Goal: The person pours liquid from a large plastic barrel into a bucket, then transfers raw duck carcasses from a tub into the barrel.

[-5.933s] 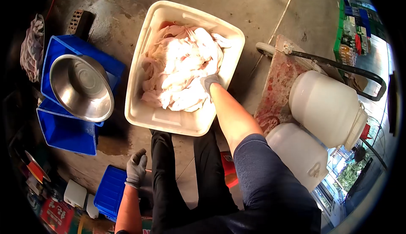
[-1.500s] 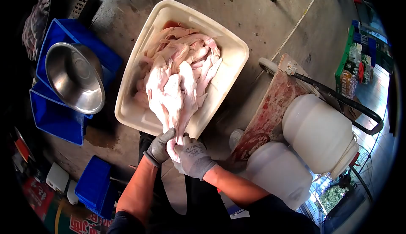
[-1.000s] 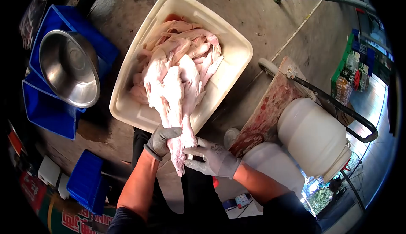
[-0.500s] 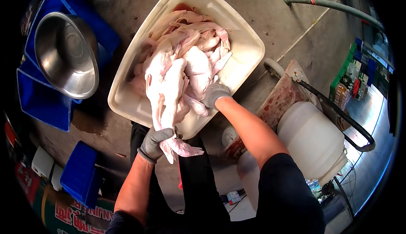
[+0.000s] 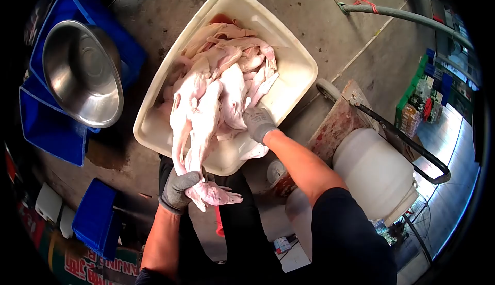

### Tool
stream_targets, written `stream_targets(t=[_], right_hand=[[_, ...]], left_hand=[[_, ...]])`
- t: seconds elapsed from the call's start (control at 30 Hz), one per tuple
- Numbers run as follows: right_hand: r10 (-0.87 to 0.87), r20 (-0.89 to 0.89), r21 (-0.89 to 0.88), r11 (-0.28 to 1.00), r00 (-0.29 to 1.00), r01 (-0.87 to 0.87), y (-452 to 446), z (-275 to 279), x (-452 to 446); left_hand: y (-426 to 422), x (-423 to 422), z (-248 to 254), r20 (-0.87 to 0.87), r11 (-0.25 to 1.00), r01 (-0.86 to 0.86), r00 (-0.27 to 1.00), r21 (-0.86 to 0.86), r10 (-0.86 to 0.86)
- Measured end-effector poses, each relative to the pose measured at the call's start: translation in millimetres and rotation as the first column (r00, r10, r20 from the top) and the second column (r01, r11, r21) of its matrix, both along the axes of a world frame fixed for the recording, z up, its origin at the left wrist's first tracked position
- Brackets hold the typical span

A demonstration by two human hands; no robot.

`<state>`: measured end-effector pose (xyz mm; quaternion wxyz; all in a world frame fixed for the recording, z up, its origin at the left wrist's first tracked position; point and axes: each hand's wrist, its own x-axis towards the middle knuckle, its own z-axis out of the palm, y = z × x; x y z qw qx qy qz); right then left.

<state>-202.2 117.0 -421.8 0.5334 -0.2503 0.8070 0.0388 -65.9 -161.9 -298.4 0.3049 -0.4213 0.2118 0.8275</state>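
Note:
A cream plastic tub [image 5: 304, 61] holds a heap of plucked, pale ducks [image 5: 206, 86]. My left hand [image 5: 179, 189], in a grey glove, is closed round the necks of two ducks at the tub's near edge. Their heads [image 5: 215, 193] hang out below my fingers, over my legs. Inside the tub's right side, my right hand [image 5: 259, 123], also gloved in grey, is closed round the neck of another duck [image 5: 234, 91]. That duck's head [image 5: 254, 150] sticks out beneath the hand, near the rim.
At left, a steel basin [image 5: 85, 73] rests on blue crates [image 5: 49, 125]; more blue crates [image 5: 95, 215] stand nearer. To the right are a hand truck [image 5: 407, 140] and a white plastic barrel [image 5: 374, 171]. A grey hose [image 5: 397, 13] lies at the upper right.
My left hand has drawn the two necks slightly down and left. My right hand has closed on a neck, and that duck's head now shows below it.

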Motion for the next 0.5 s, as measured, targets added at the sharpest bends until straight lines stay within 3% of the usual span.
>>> stream_targets(t=[0.03, 0.13, 0.2, 0.27, 0.37, 0.43, 0.5], right_hand=[[0.037, -0.104, -0.105, 0.993, 0.994, -0.048, 10.2, 2.7, -10.6], [0.130, -0.279, -0.283, 0.936, 0.951, -0.211, 37.1, -5.5, -34.4], [0.431, -0.131, -0.082, 0.893, 0.893, -0.443, 29.7, -14.6, -56.8], [0.579, -0.025, 0.058, 0.815, 0.815, -0.577, 24.7, -37.3, -62.1], [0.620, 0.041, 0.174, 0.768, 0.784, -0.617, 9.9, -50.1, -66.6], [0.621, 0.075, 0.176, 0.762, 0.780, -0.623, -2.4, -45.6, -64.4], [0.616, 0.112, 0.187, 0.757, 0.779, -0.626, -7.4, -44.4, -63.6]], left_hand=[[1.7, -15.9, 16.1, 0.033, 0.999, -0.018, 0.999, -0.043, 0.020], [-11.3, 11.9, -6.6, 0.032, 0.998, 0.053, 0.998, 0.036, -0.054], [-7.5, 16.3, -8.5, 0.076, 0.999, 0.011, 0.997, 0.037, -0.014], [-5.2, 24.2, -14.9, 0.093, 0.999, 0.008, 0.996, 0.036, -0.011], [-3.9, 26.3, -17.2, 0.089, 1.000, 0.012, 0.996, 0.026, -0.014], [-3.8, 23.6, -10.8, 0.179, 0.997, 0.008, 0.984, 0.081, -0.022], [-1.4, 15.7, -6.9, 0.143, 0.998, -0.003, 0.990, 0.055, -0.005]])
